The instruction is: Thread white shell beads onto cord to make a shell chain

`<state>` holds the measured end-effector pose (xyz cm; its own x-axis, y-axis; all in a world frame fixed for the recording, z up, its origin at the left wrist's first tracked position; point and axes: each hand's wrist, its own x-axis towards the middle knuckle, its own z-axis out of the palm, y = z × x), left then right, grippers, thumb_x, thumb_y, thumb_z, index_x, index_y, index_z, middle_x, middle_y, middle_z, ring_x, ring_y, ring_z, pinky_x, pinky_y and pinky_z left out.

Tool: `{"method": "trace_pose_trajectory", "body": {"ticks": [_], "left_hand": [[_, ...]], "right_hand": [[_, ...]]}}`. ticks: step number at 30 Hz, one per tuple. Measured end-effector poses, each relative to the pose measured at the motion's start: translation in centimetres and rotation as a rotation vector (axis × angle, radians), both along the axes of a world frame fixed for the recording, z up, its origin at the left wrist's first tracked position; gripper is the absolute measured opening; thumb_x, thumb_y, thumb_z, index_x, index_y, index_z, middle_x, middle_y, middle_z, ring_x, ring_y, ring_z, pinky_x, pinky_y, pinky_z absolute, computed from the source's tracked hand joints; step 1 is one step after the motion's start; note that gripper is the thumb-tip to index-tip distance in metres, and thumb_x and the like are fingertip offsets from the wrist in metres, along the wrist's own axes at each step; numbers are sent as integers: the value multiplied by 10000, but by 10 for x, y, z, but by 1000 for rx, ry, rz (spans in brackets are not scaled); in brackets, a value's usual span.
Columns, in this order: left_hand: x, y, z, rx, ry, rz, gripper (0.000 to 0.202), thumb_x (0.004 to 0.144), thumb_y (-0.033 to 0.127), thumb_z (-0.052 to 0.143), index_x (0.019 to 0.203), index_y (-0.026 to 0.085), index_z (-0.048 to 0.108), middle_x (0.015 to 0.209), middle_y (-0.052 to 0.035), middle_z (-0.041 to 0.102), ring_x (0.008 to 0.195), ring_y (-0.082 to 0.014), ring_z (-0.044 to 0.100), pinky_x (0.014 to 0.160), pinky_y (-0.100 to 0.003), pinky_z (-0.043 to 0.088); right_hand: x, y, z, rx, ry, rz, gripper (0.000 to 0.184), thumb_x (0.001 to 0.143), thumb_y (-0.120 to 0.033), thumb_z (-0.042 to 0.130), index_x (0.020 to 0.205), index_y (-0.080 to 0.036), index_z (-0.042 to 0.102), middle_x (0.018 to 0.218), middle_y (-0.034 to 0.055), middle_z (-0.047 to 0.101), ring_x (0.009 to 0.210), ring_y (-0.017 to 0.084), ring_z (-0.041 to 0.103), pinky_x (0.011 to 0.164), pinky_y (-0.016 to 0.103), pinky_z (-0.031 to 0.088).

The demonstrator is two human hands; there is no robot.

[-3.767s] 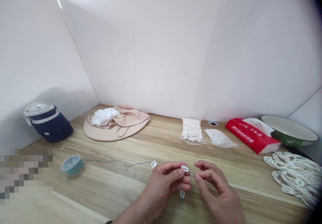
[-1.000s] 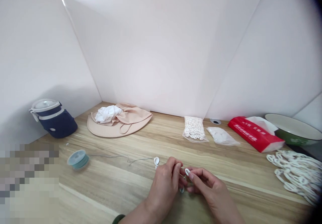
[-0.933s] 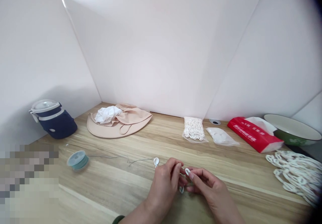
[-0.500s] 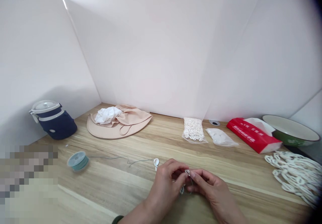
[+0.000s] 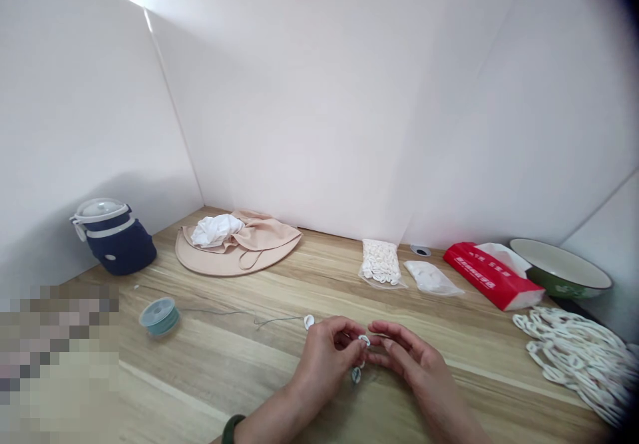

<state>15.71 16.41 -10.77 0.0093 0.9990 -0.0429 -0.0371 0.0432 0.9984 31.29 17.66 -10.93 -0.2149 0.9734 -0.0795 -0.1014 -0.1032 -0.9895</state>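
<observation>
Low in the middle of the frame, a small white cowrie shell (image 5: 364, 341) sits between our hands, pinched in our left hand (image 5: 323, 357). That hand is closed on it, with the fingers curled in. A second shell (image 5: 356, 375) hangs just below the first. The two may be linked by a thin cord, but our fingers hide the spot, so we cannot tell. Our right hand (image 5: 412, 359) is half open, its fingers loosely curved just beside the first shell, and we see no grip on anything.

A third shell (image 5: 309, 322) lies on the wooden table (image 5: 474, 404) just left of our hands, near the end of a grey cord (image 5: 277, 321) that runs left to a teal spool (image 5: 159, 316). A dark band (image 5: 230, 429) circles our left wrist.

Along the back of the table, near the center, lie a plastic bag of shells (image 5: 379, 262) and a bag of white cotton (image 5: 432, 278). To the right are a red tissue pack (image 5: 492, 276) and a green bowl (image 5: 560, 269), with a heap of white shell strands (image 5: 574, 364) below them. At left are a beige sun hat (image 5: 234, 257) under a white cloth (image 5: 216, 230), and a navy insulated jug (image 5: 117, 244).
</observation>
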Motion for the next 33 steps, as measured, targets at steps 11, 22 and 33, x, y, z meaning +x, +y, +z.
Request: {"method": "trace_pose_trajectory", "body": {"ticks": [11, 22, 33], "left_hand": [[3, 1, -6, -83, -85, -10, 203, 678, 300, 710, 778, 133, 649, 602, -19, 656, 578, -168, 631, 589, -270, 505], [4, 0, -8, -74, -98, -33, 197, 666, 264, 713, 784, 115, 662, 606, -29, 668, 586, -166, 621, 605, -278, 506], [6, 0, -7, -98, -109, -79, 171, 711, 248, 632, 800, 105, 663, 606, -28, 664, 571, -154, 616, 624, -298, 525]], "right_hand": [[23, 10, 3, 312, -516, -54, 64, 672, -307, 704, 639, -253, 710, 820, 21, 683, 730, 200, 589, 629, 276, 468], [11, 4, -4, 371, -647, 54, 167, 758, -313, 631, 632, -225, 696, 836, 44, 674, 855, 227, 600, 763, 308, 441], [12, 8, -15, 400, -674, 82, 116, 764, -222, 620, 651, -207, 642, 833, 37, 649, 841, 207, 577, 772, 301, 415]]}}
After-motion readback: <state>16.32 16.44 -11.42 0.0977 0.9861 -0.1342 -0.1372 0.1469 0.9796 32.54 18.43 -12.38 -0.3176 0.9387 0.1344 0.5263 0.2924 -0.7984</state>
